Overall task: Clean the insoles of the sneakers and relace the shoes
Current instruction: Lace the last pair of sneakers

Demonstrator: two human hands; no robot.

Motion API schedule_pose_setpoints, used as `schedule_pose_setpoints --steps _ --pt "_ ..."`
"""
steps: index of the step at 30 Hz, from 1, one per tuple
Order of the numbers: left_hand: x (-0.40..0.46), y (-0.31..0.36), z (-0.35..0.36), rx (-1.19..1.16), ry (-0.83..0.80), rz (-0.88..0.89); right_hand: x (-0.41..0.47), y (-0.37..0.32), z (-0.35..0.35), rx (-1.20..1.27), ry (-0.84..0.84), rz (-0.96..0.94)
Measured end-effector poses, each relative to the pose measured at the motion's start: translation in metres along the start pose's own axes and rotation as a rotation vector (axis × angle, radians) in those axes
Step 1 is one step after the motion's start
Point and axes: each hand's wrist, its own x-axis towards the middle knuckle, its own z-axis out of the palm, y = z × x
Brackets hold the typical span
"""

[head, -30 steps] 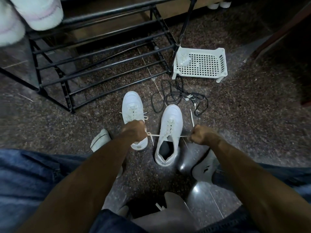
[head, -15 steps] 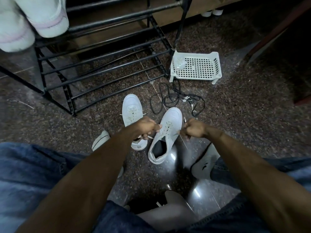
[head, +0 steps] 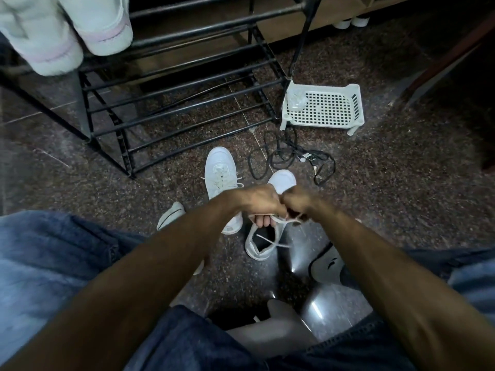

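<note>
Two white sneakers stand on the dark speckled floor. The left sneaker [head: 220, 172] is laced and points away from me. Over the tongue of the right sneaker [head: 263, 243], my left hand [head: 258, 203] and my right hand [head: 298, 203] meet knuckle to knuckle. Each hand grips an end of this shoe's white lace [head: 270, 241], which trails loose across the open collar. The toe [head: 282, 180] of this shoe shows beyond my hands.
A black metal shoe rack [head: 174, 97] stands at the back left with pale shoes [head: 69, 30] on top. A white perforated plastic tray [head: 322, 108] sits behind a tangle of black cord [head: 289, 153]. A white insole [head: 171, 215] lies by my left knee.
My hands were apart, pulling the lace taut sideways; they have come together over the right sneaker, and the lace ends now hang slack across its opening.
</note>
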Motion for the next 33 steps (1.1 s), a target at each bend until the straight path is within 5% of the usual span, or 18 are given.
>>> schedule_pose_setpoints --steps 6,13,19,23,26,29,31,33 --pt "-0.018 0.032 -0.026 -0.035 -0.044 0.179 -0.010 0.002 0.003 -0.043 -0.342 0.046" --pt "-0.017 0.036 -0.046 -0.071 0.056 0.385 -0.009 -0.010 -0.045 0.208 -0.127 -0.248" --pt "-0.015 0.041 -0.067 -0.732 0.393 0.374 -0.013 -0.012 -0.050 0.186 -0.296 -0.352" --pt "0.007 0.022 -0.068 -1.116 0.585 0.288 -0.011 -0.012 -0.041 0.255 -0.112 -0.375" --pt "0.022 -0.003 -0.044 -0.907 0.739 0.020 -0.001 -0.005 -0.038 0.314 0.032 -0.320" --pt "0.028 -0.026 -0.008 -0.602 0.509 -0.136 0.007 -0.002 -0.036 0.339 0.070 -0.254" --pt "0.032 -0.031 0.010 -0.516 0.333 -0.119 0.009 -0.002 -0.034 0.346 0.026 -0.169" --pt "0.039 -0.029 0.021 -0.562 0.350 0.013 0.010 -0.003 -0.033 0.339 -0.046 -0.071"
